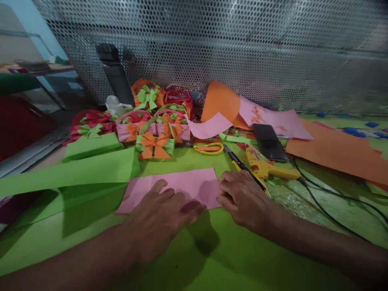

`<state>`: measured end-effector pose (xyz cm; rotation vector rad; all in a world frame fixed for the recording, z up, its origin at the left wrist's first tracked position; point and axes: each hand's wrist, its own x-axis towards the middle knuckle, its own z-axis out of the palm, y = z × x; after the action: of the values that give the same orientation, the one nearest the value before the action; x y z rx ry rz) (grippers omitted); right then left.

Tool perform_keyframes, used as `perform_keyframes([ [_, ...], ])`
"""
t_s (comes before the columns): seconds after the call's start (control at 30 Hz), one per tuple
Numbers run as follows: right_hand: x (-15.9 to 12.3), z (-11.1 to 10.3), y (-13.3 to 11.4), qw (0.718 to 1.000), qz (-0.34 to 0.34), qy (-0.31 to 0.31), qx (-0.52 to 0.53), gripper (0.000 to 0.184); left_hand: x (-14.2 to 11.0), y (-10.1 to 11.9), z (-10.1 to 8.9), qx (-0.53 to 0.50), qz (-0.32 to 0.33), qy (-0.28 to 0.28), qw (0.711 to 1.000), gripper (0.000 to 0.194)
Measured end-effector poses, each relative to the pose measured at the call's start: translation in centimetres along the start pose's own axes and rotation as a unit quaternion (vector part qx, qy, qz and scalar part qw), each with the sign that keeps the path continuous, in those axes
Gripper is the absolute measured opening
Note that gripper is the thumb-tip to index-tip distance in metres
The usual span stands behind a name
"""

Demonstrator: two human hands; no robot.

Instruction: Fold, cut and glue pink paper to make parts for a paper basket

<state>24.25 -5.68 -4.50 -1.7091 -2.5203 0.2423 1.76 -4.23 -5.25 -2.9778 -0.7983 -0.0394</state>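
A folded pink paper sheet [184, 186] lies on the green table cover [212, 258] in front of me. My left hand [160, 214] rests flat on its near edge, fingers stretched out over the paper. My right hand [242, 200] sits at the sheet's right edge with its fingers curled, pressing on the paper's side. A yellow and black utility knife [242, 165] lies just beyond my right hand.
A yellow glue gun [266, 165] with a black cable, yellow scissors [209, 148] and a dark phone [269, 142] lie behind. Several paper baskets with bows [151, 125] stand at the back. Green sheets [91, 169] lie left, orange [339, 151] and pink sheets right. A perforated metal wall closes the back.
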Motion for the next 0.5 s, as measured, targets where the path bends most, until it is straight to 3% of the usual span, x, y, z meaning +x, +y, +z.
perform_keyframes([
  [0.3, -0.1, -0.8, 0.1, 0.999, 0.007, -0.016, -0.033, 0.015, 0.3, 0.5, -0.2, 0.041, 0.005, 0.003, 0.999, 0.037],
  [0.5, 0.1, -1.5, 0.9, 1.000, 0.015, -0.012, 0.014, 0.012, 0.4, 0.9, -0.8, 0.031, -0.006, -0.041, 0.999, 0.045],
])
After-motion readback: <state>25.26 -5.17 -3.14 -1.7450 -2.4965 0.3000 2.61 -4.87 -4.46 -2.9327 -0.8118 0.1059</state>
